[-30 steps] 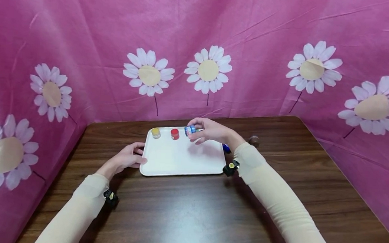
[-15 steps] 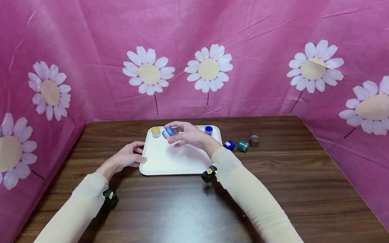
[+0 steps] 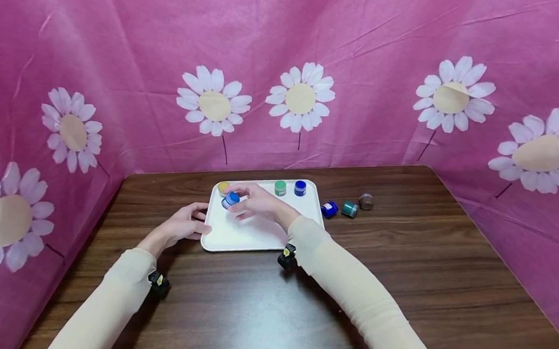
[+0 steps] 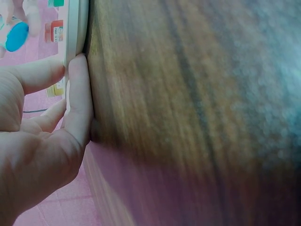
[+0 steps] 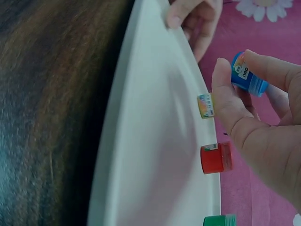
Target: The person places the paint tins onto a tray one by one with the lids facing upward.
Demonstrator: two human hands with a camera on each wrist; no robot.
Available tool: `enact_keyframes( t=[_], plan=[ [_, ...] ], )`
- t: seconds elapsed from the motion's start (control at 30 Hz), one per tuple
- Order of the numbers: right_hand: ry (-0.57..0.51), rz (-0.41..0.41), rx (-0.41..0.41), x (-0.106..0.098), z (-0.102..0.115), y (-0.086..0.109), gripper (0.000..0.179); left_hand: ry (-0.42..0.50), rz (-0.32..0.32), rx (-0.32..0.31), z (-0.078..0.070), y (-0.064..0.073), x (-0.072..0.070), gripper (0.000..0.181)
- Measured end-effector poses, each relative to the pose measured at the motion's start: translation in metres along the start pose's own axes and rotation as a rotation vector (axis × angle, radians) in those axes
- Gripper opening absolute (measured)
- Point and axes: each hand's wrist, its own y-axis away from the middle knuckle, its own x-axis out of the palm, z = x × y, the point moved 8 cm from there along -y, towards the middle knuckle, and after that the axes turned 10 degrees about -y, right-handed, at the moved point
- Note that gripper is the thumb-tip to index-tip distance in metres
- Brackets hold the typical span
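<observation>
My right hand (image 3: 258,201) pinches a small blue paint jar (image 3: 230,200) between thumb and fingers, tilted above the left part of a white tray (image 3: 242,233). My left hand (image 3: 184,223) grips the tray's left edge; in the left wrist view the thumb lies on one side of the rim and a finger on the other. Along the tray's far side stand a yellow paint jar (image 3: 222,187), a green one (image 3: 280,188) and a dark blue one (image 3: 300,187). A red paint jar (image 5: 214,158) shows in the right wrist view, hidden behind my right hand in the head view.
Right of the tray on the wooden table (image 3: 271,302) are a dark blue jar (image 3: 329,209) lying on its side, a teal jar (image 3: 350,209) and a brown jar (image 3: 366,201). A pink curtain (image 3: 361,94) with daisies surrounds the table.
My right hand has moved left over the tray with the blue jar and tilted it, uncovering the green and dark blue jars. The left hand stays on the tray's edge.
</observation>
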Motion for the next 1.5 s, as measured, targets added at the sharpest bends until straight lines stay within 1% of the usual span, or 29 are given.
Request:
enact_keyframes(
  t=[0.17,0.37,0.5,0.67,0.8,1.0,1.1,1.27,1.5],
  plan=[
    [0.067,-0.022,0.001,-0.001,-0.003,-0.005,0.055,-0.003,0.006,0.009,-0.001,-0.001,0.001,0.076],
    [0.172,-0.036,-0.011,-0.004,-0.003,-0.008,0.052,-0.005,0.003,-0.011,0.0,-0.002,0.0,0.074],
    [0.223,-0.047,0.012,-0.004,-0.008,-0.012,0.053,-0.005,0.004,-0.006,0.001,-0.002,0.0,0.075],
    [0.237,-0.075,0.053,-0.003,-0.015,-0.016,0.05,0.003,0.011,0.005,0.0,-0.003,0.0,0.075],
    [0.242,-0.085,0.051,-0.001,-0.015,-0.016,0.046,0.005,0.013,0.002,0.0,-0.003,0.0,0.075],
    [0.278,-0.064,0.037,0.004,-0.015,-0.018,0.045,-0.001,0.018,-0.009,0.002,-0.003,0.0,0.075],
    [0.277,-0.049,0.043,0.007,-0.016,-0.019,0.044,0.0,0.017,-0.009,0.002,-0.003,0.0,0.075],
    [0.305,-0.021,0.048,0.011,-0.015,-0.018,0.043,0.006,0.019,-0.001,0.0,-0.003,0.0,0.076],
    [0.33,0.028,0.019,0.013,-0.017,-0.019,0.043,0.004,0.018,0.001,0.0,-0.003,0.0,0.075]
  ],
)
